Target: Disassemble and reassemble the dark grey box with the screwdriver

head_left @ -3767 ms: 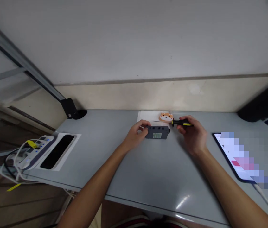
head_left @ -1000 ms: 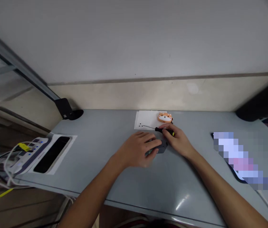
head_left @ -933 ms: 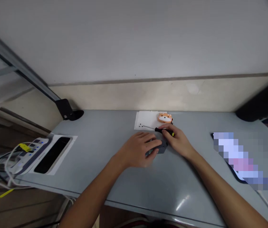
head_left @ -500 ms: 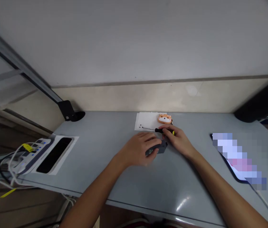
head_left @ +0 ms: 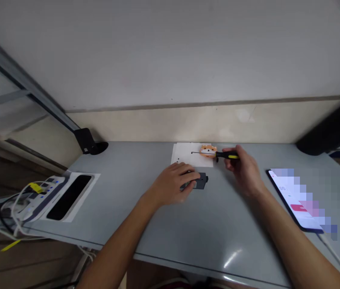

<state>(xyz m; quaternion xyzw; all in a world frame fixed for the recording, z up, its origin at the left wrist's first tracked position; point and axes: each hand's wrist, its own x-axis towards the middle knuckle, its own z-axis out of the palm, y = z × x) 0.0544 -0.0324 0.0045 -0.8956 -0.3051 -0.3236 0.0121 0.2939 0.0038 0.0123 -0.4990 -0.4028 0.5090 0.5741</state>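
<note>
My left hand (head_left: 173,184) is curled over a small dark grey box-shaped device (head_left: 199,181) that lies on the grey table (head_left: 188,224). My right hand (head_left: 244,168) grips a screwdriver with a black and yellow handle (head_left: 227,155); its thin shaft points left over a white paper sheet (head_left: 186,154). An orange animal-shaped item (head_left: 208,151) sits on the sheet beside the shaft. Tiny dark specks lie on the sheet's left part.
A phone with a lit screen (head_left: 296,198) lies at the right, a cable trailing from it. A white power strip with cables (head_left: 37,192) and a black slab on paper (head_left: 69,192) sit at the left edge. A black clamp base (head_left: 90,144) stands at the back left.
My right hand has lifted the screwdriver away from the device, back and to the right, over the white sheet. My left hand stays on the device, which has shifted slightly.
</note>
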